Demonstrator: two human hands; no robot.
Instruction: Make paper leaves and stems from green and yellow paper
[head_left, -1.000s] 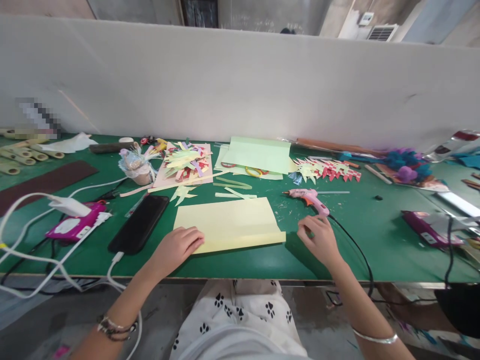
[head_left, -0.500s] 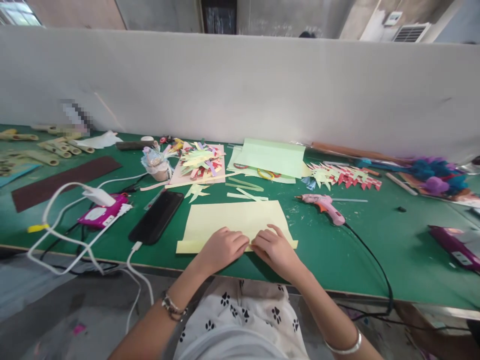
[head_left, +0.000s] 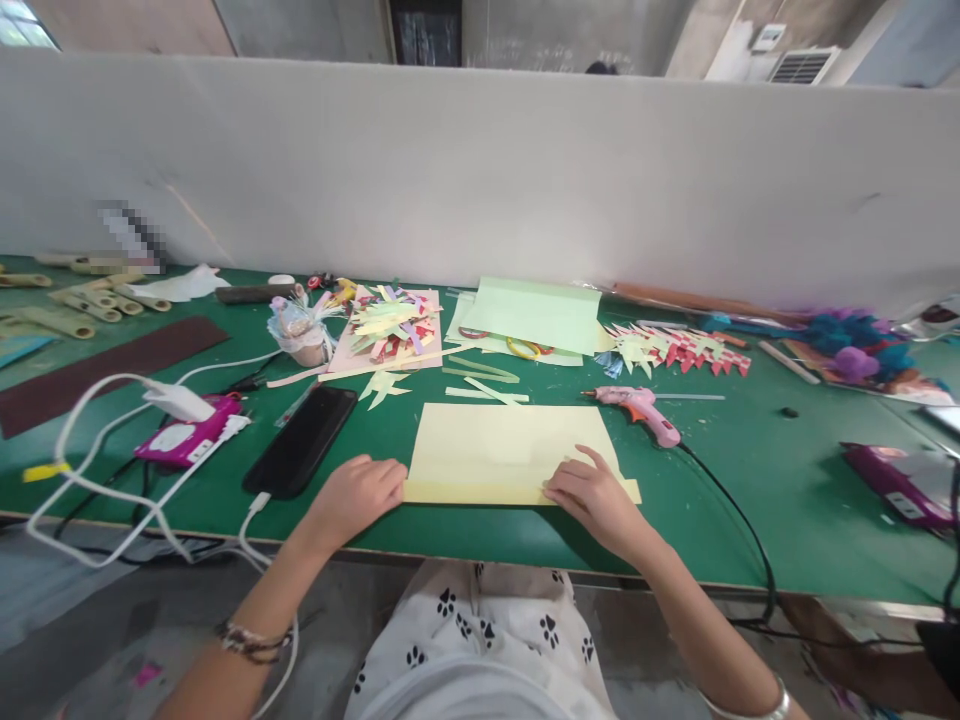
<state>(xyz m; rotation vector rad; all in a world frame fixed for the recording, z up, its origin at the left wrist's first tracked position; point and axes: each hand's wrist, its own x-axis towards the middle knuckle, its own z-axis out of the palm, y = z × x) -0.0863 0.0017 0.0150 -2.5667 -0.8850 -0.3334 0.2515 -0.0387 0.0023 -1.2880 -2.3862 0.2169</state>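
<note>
A pale yellow sheet of paper (head_left: 510, 445) lies on the green table in front of me, its near edge folded over into a narrow strip. At the left end of that fold, my left hand (head_left: 364, 497) is closed with its fingertips pinching the paper's corner. My right hand (head_left: 596, 500) grips the folded strip right of the middle, thumb underneath out of sight and one finger raised. Just beyond the right hand rests a pink glue gun (head_left: 646, 412). A black phone (head_left: 301, 443) lies left of the sheet, close to my left hand.
Paper scraps (head_left: 390, 325) lie in a pile behind the phone, near cut strips (head_left: 487, 390). Green paper (head_left: 536, 315) partly covers scissors (head_left: 525, 348). A purple power strip (head_left: 191, 430) with white cables sits at left. The glue gun's black cord (head_left: 739, 510) hangs over the front edge.
My hands have moved apart along the fold, the left out to the paper's left end and the right further right. The sheet has shifted to the right.
</note>
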